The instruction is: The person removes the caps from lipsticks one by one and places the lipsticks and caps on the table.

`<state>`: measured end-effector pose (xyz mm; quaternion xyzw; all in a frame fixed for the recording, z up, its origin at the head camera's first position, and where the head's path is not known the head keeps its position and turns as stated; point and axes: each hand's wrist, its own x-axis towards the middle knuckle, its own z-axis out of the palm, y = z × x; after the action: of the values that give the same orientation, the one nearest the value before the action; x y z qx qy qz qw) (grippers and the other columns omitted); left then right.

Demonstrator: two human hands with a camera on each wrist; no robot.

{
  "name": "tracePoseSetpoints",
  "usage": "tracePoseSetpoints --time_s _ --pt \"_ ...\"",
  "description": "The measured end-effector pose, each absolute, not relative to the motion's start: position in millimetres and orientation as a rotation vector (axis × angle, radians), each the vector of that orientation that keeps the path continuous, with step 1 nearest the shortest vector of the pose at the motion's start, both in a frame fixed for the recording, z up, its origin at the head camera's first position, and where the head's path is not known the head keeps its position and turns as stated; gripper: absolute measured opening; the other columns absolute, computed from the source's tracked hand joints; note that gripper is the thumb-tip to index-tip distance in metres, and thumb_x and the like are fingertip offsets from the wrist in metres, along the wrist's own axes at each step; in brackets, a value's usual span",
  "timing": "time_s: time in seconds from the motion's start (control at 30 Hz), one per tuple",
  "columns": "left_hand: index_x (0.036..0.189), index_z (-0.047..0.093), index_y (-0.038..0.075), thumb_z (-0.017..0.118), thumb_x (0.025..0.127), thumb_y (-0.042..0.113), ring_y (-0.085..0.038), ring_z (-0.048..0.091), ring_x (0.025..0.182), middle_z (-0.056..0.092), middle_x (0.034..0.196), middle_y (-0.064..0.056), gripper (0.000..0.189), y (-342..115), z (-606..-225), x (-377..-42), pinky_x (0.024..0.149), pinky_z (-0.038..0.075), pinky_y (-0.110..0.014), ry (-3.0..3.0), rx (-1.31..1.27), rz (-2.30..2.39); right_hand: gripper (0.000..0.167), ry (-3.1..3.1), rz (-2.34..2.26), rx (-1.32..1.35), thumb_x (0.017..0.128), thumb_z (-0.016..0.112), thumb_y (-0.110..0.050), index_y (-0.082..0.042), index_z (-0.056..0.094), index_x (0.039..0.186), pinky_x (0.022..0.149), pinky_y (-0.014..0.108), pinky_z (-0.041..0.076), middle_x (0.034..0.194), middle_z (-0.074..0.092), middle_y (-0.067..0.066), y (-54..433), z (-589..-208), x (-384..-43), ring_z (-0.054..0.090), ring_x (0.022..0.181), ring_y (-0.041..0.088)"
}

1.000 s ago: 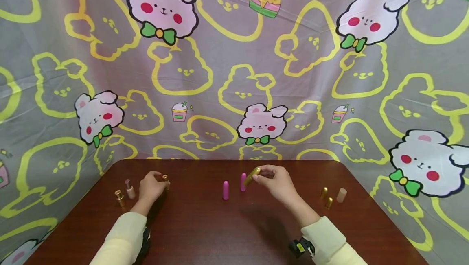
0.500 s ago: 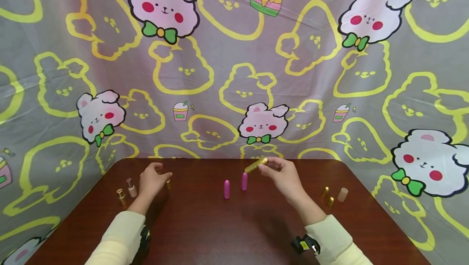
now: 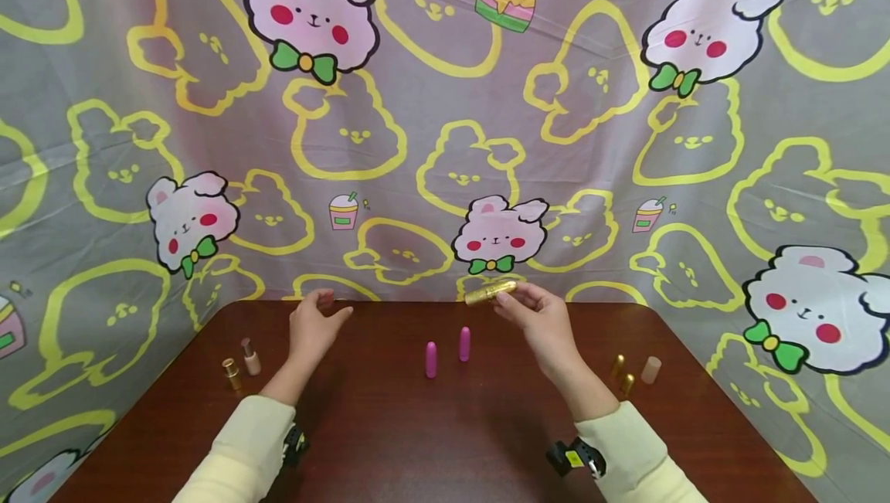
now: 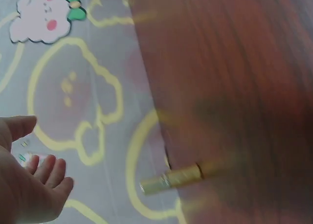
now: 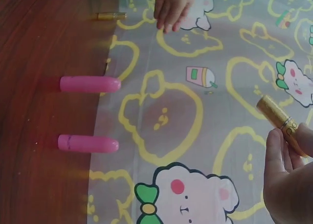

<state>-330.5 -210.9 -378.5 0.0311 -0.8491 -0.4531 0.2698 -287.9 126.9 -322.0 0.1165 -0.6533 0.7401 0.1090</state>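
Note:
My right hand pinches a gold lipstick tube, nearly level and raised above the table near its back edge. In the right wrist view that lipstick tube sticks out past my thumb and fingertips. My left hand is raised over the left part of the table, thumb and fingers apart, nothing between them. A second gold tube stands upright on the table below it; the hand hides it in the head view. Two pink bullet-shaped tubes, a front one and a back one, stand upright mid-table.
At the left of the brown table stand a gold lipstick tube and a small pinkish bottle with a brown top. At the right are two small gold pieces and a beige cylinder. A patterned curtain hangs behind.
My left hand has come off the standing gold tube and moved up and to the right. My right hand has lifted its lipstick tube and turned it from slanted to nearly level.

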Motion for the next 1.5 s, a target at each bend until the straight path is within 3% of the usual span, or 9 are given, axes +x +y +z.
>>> tracePoseSetpoints --time_s 0.2,0.43,0.53,0.7,0.83,0.97,1.37,1.5 --pt "0.117 0.061 -0.005 0.078 0.082 0.010 -0.033 0.060 0.111 0.065 0.116 -0.022 0.041 -184.2 -368.0 -330.2 0.093 0.046 -0.046 -2.113 -0.073 -1.349 0.029 -1.854 2.205 0.346 0.091 0.066 0.000 0.013 0.060 0.116 0.085 0.038 0.052 0.097 0.069 0.010 125.2 -316.4 -285.6 0.070 0.087 0.018" --pt "0.115 0.063 -0.004 0.078 0.082 0.010 -0.028 0.062 0.108 0.066 0.113 -0.018 0.038 -156.1 -354.6 -328.6 0.081 0.047 -0.024 -1.964 -0.193 -1.525 0.029 -1.707 2.311 0.364 0.090 0.065 0.003 0.014 0.058 0.116 0.088 0.040 0.051 0.097 0.069 0.008 118.7 -313.4 -288.3 0.069 0.093 0.023" --pt "0.114 0.063 -0.007 0.077 0.083 0.006 -0.028 0.062 0.107 0.066 0.113 -0.020 0.037 -145.2 -350.0 -327.2 0.083 0.046 -0.019 -1.898 -0.273 -1.656 0.030 -1.647 2.376 0.373 0.091 0.064 0.004 0.015 0.057 0.118 0.088 0.039 0.051 0.097 0.069 0.008 115.0 -312.8 -290.5 0.069 0.094 0.024" --pt "0.116 0.060 -0.011 0.074 0.084 -0.001 -0.024 0.062 0.104 0.064 0.114 -0.025 0.037 -127.7 -344.5 -324.0 0.091 0.049 -0.026 -1.816 -0.443 -1.837 0.023 -1.571 2.448 0.357 0.093 0.061 0.003 0.010 0.060 0.114 0.088 0.037 0.051 0.096 0.069 0.008 110.2 -310.5 -290.6 0.069 0.091 0.020" --pt "0.117 0.060 -0.012 0.072 0.085 -0.003 -0.016 0.064 0.100 0.064 0.114 -0.024 0.036 -116.4 -340.7 -320.7 0.088 0.051 -0.027 -1.778 -0.478 -1.922 0.013 -1.483 2.517 0.357 0.094 0.059 0.004 0.000 0.066 0.104 0.089 0.036 0.051 0.095 0.069 0.008 107.4 -308.4 -290.9 0.069 0.093 0.022" --pt "0.118 0.059 -0.013 0.069 0.086 -0.005 -0.012 0.065 0.098 0.067 0.112 -0.020 0.034 -106.8 -338.7 -319.2 0.087 0.051 -0.026 -1.691 -0.467 -2.052 0.015 -1.423 2.575 0.341 0.094 0.058 0.004 -0.006 0.069 0.097 0.088 0.036 0.051 0.094 0.069 0.008 104.5 -307.3 -291.8 0.068 0.094 0.023" --pt "0.119 0.055 -0.019 0.062 0.089 -0.008 -0.028 0.065 0.107 0.067 0.112 -0.022 0.032 -74.7 -332.3 -309.2 0.094 0.048 -0.033 -1.500 -0.598 -2.279 0.015 -1.357 2.664 0.311 0.095 0.056 0.003 -0.007 0.068 0.094 0.087 0.034 0.052 0.095 0.067 0.008 96.8 -304.7 -291.4 0.069 0.089 0.019" --pt "0.118 0.055 -0.019 0.062 0.089 -0.009 -0.028 0.064 0.107 0.070 0.108 -0.015 0.032 -67.9 -331.7 -308.4 0.094 0.048 -0.033 -1.493 -0.595 -2.295 0.019 -1.340 2.690 0.308 0.096 0.054 0.003 -0.008 0.068 0.092 0.088 0.034 0.051 0.095 0.067 0.007 95.9 -303.9 -290.4 0.069 0.088 0.018"
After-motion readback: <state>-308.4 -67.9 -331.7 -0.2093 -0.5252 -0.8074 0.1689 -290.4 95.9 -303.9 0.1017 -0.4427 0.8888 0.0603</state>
